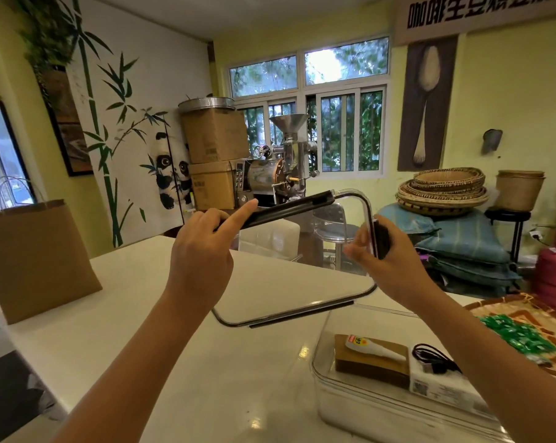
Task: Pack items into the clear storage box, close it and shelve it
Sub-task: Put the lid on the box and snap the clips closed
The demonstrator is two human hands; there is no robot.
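I hold the clear lid (302, 257) in the air just above and behind the box (334, 394), tilted so it can drop on. Left hand (203, 251) pinches its far black clip edge, right hand (375, 251) is closed on the side clip. Box on the white counter (174, 346), open, holding a brown pad (366, 366), glue tube (371, 346), black cable (430, 359). Packing looks done; closing is next.

The lid (302, 266) is clear with black clasps, and the clear storage box (382, 407) holds a brown pad (372, 362), a white tube (374, 346) and a black cable (433, 359). The counter (174, 330) is white, the paper bag (37, 260) plain brown, and the baskets (443, 191) are tan with dark woven bands.
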